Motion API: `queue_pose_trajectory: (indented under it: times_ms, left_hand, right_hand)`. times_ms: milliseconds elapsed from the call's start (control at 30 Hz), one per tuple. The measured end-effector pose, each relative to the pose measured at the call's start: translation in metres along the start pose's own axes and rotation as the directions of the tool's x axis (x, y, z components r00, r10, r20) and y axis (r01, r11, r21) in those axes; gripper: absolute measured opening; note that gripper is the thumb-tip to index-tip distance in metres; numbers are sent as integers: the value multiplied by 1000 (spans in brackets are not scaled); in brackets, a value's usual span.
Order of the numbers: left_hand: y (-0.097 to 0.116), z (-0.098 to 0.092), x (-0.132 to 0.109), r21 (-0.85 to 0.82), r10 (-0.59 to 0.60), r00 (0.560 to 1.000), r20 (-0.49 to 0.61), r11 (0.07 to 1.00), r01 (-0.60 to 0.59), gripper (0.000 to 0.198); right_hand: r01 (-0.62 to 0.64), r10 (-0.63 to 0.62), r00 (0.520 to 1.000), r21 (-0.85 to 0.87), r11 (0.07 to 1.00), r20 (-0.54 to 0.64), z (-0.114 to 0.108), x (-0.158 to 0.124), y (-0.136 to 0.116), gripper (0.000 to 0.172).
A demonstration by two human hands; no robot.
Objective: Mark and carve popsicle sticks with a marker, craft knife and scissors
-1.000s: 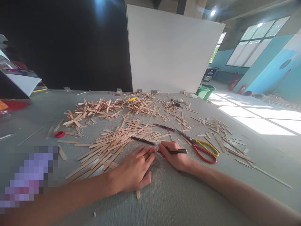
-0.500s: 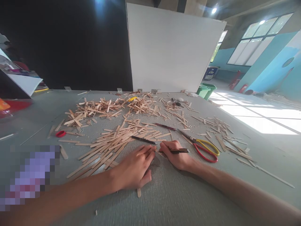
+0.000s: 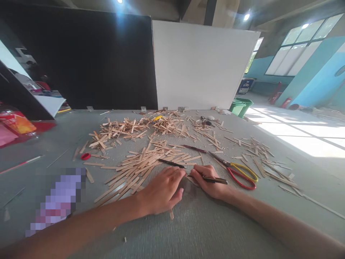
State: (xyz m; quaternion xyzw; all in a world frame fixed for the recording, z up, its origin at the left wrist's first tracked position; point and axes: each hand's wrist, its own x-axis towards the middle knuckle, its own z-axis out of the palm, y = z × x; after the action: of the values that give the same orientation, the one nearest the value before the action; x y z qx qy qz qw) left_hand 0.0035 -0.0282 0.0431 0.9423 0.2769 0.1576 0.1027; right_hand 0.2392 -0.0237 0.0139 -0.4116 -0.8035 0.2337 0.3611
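Looks down on a grey table (image 3: 151, 237). Pinches a dark pen-like tool (image 3: 219, 180) in the right hand (image 3: 208, 183), with fingers curled around it and its tip toward the other hand. Rests the left hand (image 3: 163, 190) knuckles up just beside that tip, with fingers bent and close together; cannot tell about any grip beneath them. Between the hands, under the tip, a thin wooden stick (image 3: 192, 181). Below the left hand, the end of another stick (image 3: 171, 214). Just beyond the fingers, a black pen (image 3: 171, 163) at a slant, with one end over a fanned-out heap of sticks (image 3: 145, 162). To the right, a dark red pen (image 3: 195, 148) and scissors (image 3: 241, 174) with one yellow and one red handle. Farther back, a jumbled pile (image 3: 121, 127) of more sticks. Behind, a black panel (image 3: 107, 61) beside a white panel (image 3: 205, 64).
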Motion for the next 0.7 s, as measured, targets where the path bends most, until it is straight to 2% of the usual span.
queue_pose_trajectory:
  times_ms: [67,167,200,267,333,400,467,600,700]
  left_hand:
    - [0,-8,1,-61,-58,992,-115,997,51,44]
    - [0,-26,5,-249,-255,937,-238,949,195,47]
    - [-1,-33,6,-333,-324,921,-216,911,243,49]
    - [-1,-46,9,-526,-398,917,-24,785,327,47]
    - [1,-57,11,-677,-352,920,171,637,369,46]
    - [5,-67,12,-745,-310,912,268,534,400,43]
    - [12,-74,11,-764,-298,911,286,502,404,40]
    - [26,-82,6,-785,-320,917,238,493,376,37]
    - [35,-84,3,-772,-361,895,262,479,419,37]
  right_hand:
    - [101,-100,995,-31,994,27,-6,0,-7,39]
    - [278,-268,957,-82,957,111,-24,3,-28,28]
    - [319,-306,943,-94,943,133,-31,4,-36,26]
    - [348,-328,931,-117,930,163,-43,5,-50,23]
    - [362,-338,925,-135,922,174,-52,4,-61,20]
    - [386,-363,918,-153,910,161,-57,2,-69,17]
    - [417,-397,907,-167,893,142,-60,-1,-76,14]
    - [490,-472,872,-234,840,130,-63,-7,-93,11]
    - [531,-526,845,-267,804,99,-64,-11,-105,10]
